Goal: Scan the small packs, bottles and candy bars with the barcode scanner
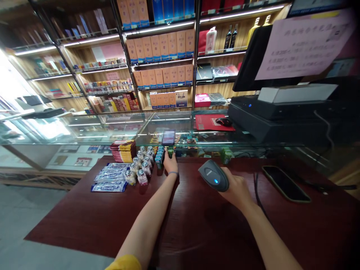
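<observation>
My right hand [236, 185] grips a dark grey barcode scanner [213, 175] above the table, with a blue light glowing on its top. Stretched forward, my left hand [170, 165] has its thumb and fingers around a small green container [170, 151] near the table's back edge. Just left of that hand stands a row of small blue-green packs [159, 156]. Beside them are several small clear jars with silvery lids [143, 176]. Another green container [225, 155] stands behind the scanner.
Blue-and-white packets [109, 178] and a stack of red-yellow packs [123, 150] lie at the table's left. A phone [286, 183] and cables lie right. Behind runs a glass counter [132, 129] with a mouse [223, 122] and a monitor [251, 60].
</observation>
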Motion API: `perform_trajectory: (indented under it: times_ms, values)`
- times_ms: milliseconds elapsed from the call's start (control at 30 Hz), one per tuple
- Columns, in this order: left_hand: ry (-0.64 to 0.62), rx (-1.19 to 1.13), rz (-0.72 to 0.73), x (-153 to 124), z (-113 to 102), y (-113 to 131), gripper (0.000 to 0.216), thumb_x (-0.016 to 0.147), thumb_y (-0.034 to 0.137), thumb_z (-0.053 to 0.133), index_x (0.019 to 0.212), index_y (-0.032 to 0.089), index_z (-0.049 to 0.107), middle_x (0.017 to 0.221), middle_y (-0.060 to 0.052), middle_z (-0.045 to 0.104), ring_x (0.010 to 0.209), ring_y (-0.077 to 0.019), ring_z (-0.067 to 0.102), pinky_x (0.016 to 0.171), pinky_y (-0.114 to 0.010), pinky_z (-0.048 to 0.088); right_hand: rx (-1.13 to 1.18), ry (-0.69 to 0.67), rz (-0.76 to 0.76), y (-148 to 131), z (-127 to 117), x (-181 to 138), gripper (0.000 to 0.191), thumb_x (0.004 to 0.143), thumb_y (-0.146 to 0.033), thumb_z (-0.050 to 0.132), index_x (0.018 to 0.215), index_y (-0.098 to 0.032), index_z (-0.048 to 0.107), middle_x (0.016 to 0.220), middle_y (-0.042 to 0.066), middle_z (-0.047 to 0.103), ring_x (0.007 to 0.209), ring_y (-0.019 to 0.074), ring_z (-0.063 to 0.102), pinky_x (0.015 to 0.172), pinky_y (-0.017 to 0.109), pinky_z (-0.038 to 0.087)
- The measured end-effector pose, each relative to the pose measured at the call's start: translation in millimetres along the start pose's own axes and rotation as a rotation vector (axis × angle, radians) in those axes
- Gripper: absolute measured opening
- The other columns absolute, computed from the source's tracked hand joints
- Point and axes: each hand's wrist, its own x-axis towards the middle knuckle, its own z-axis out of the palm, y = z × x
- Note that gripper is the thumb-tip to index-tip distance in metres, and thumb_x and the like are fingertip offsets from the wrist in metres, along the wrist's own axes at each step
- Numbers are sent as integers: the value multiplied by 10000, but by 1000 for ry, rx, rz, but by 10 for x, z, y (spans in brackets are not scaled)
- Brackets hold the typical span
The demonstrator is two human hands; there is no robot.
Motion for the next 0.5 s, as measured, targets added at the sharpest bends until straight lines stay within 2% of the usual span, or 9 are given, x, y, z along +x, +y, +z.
perform_trajectory:
  times_ms: [267, 500]
  values:
    - [-38, 74, -57, 7, 11, 28, 445, 777, 190, 777, 1206, 254, 681, 1404, -78, 637, 1423, -278, 479, 1223, -404, 282, -8, -8, 12, 12, 1, -6, 352, 683, -219, 567, 1033, -245, 592, 644, 20, 709, 593, 255, 711, 539, 278, 457]
    - [-28, 20, -11, -50, -23, 78, 521, 716, 166, 817, 1208, 251, 669, 1385, -85, 647, 1478, -280, 410, 1209, -401, 333, 11, 47, 80, 41, 65, -32, 336, 712, -246, 588, 1048, -250, 594, 642, 23, 716, 607, 271, 722, 553, 283, 457]
